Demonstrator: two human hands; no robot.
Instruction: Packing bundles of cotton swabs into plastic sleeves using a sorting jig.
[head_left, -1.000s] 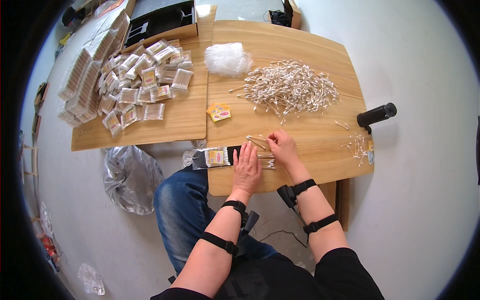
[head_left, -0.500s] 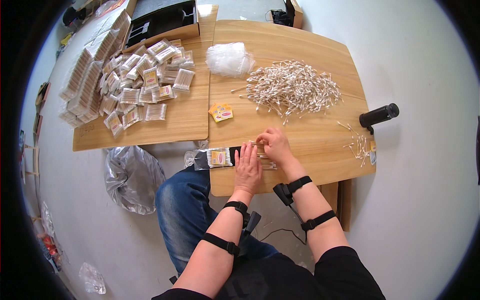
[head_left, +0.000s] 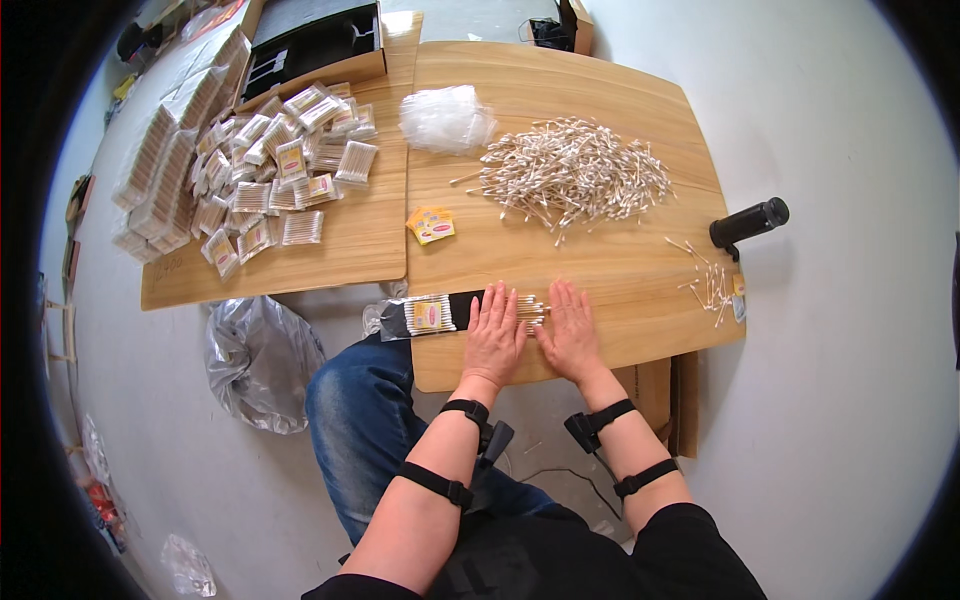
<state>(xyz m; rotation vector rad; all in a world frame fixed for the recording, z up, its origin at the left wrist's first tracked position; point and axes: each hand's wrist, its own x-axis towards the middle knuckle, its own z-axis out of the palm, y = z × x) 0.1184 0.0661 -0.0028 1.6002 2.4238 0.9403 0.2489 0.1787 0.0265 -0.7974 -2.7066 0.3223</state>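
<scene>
My left hand (head_left: pixel 494 338) lies flat over a row of cotton swabs (head_left: pixel 532 312), its fingers stretched out. At the row's right end, my right hand (head_left: pixel 569 335) rests with straight fingers along the swab tips. Under and left of my left hand is a black flat strip (head_left: pixel 464 304). Its left part reaches into a clear plastic bag (head_left: pixel 396 318), where a yellow and white card (head_left: pixel 428 317) lies on a row of swabs. Part of the loose row is hidden beneath my left hand.
A big heap of cotton swabs (head_left: pixel 580 175) lies farther back, beside a stack of clear bags (head_left: pixel 447 118). Several cards (head_left: pixel 432 226) sit left of it. Filled swab packs (head_left: pixel 290 160) pile up at left. A black cylinder (head_left: pixel 750 223) stands out at the table's right edge.
My right hand has come down from above the swabs to their right end, its bent fingers now straight. My left hand stays on the row.
</scene>
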